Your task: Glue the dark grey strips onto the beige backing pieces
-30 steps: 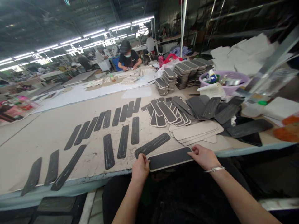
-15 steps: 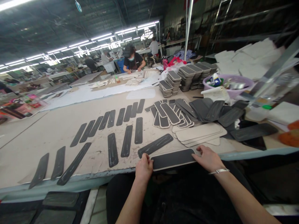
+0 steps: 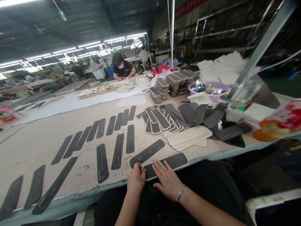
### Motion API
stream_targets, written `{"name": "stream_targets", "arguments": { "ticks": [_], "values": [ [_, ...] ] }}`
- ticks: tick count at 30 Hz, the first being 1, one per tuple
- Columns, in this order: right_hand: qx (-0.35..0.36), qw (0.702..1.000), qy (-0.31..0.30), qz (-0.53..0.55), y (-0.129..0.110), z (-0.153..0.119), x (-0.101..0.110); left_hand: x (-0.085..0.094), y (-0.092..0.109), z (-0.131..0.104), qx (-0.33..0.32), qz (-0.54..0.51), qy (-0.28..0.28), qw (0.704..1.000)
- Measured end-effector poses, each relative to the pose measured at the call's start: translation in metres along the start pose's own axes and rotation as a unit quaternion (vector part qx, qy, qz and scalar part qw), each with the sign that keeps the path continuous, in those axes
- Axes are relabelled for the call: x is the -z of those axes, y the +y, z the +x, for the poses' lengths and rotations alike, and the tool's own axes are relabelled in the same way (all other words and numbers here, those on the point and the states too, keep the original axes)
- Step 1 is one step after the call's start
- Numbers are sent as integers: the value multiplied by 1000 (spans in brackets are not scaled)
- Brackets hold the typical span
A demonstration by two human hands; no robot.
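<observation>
A long dark grey strip with rounded corners and a pale border (image 3: 180, 159) lies at the table's front edge, right before me. My left hand (image 3: 136, 179) pinches its left end between thumb and curled fingers. Stretched out flat, the fingers of my right hand (image 3: 166, 175) rest on the strip's dark face, left of its middle. A metal bracelet (image 3: 180, 192) circles my right wrist. Just behind, a bare dark strip with shiny streaks (image 3: 147, 153) lies at a slant. Beyond the bordered strip is a small pile of pale strips (image 3: 189, 136).
Several dark strips (image 3: 117, 151) lie spread over the table (image 3: 82, 175) to the left. Bordered strips (image 3: 161, 119) are heaped behind, with stacks (image 3: 173, 82) farther back. A purple basin (image 3: 221, 94) and a metal post (image 3: 261, 51) stand at right. A co-worker (image 3: 122, 67) works across the table.
My right hand has left the strip's right end and moved left, now flat on its face. My left hand stays at the left end. The view has turned to the right.
</observation>
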State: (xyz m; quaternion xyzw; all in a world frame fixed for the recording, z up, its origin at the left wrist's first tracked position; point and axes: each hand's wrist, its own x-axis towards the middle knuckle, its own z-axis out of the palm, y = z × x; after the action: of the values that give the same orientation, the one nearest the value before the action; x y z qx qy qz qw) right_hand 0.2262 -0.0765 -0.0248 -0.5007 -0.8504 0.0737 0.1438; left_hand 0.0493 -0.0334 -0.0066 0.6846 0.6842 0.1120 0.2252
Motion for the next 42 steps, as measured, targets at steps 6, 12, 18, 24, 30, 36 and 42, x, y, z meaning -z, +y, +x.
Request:
{"name": "stream_targets", "arguments": {
  "ticks": [6,12,18,24,30,36,42],
  "values": [
    [-72,990,0,-120,74,-42,14,0,0,1,4,-9,8,1000],
    [-106,980,14,-166,100,-63,18,-2,-5,-10,-28,-31,83,996],
    [-101,978,32,-177,98,-62,7,-15,-3,-33,-148,-105,167,969],
    [-93,978,37,-181,101,-62,7,-13,-13,-18,-42,-172,211,961],
    [-86,977,37,-192,100,-63,3,3,15,-38,-221,-73,170,957],
    [-66,979,48,-189,107,-65,-3,-23,50,-38,-345,111,18,932],
    [-65,979,40,-191,111,-66,-3,-15,-5,-30,-323,184,8,928]
  ]
}}
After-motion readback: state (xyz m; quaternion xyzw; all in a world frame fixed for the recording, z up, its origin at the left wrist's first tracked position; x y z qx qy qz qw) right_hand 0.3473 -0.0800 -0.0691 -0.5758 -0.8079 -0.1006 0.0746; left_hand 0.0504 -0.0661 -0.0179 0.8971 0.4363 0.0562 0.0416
